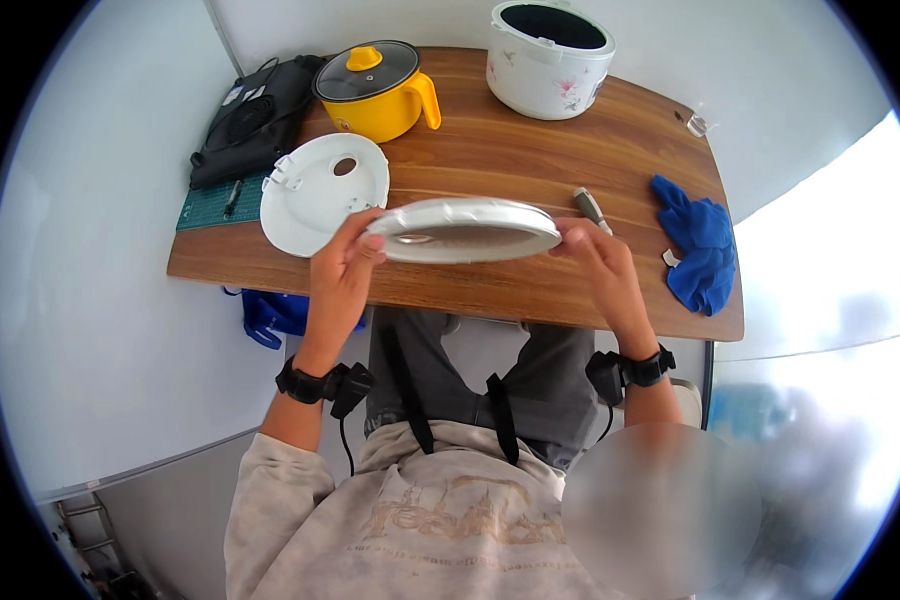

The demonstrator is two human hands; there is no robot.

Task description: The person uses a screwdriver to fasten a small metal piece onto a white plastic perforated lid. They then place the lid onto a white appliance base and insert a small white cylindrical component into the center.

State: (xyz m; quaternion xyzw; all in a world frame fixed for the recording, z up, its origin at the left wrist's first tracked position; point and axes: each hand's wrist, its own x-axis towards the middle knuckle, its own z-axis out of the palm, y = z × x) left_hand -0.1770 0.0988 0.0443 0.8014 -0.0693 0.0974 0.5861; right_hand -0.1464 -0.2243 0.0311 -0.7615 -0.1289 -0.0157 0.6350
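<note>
Between my two hands, above the front edge of the table, I hold a round rice-cooker lid part (470, 215) tilted nearly edge-on. It has a white rim and a shiny, silvery side. My left hand (345, 260) pinches its left edge, with the thumb on the near side. The right edge is gripped by my right hand (602, 262). Just behind my left hand lies a white lid cover (305, 205) with an oval hole and a hinge piece at its left. A screwdriver (592, 208) with a grey-green handle rests beyond my right hand.
A white rice-cooker body (545, 75) stands open at the back. Back left are a yellow pot (380, 110) with a glass lid, a black flat appliance (250, 120) and a green cutting mat (205, 207). A blue cloth (700, 245) lies at the right edge of the wooden table (490, 150).
</note>
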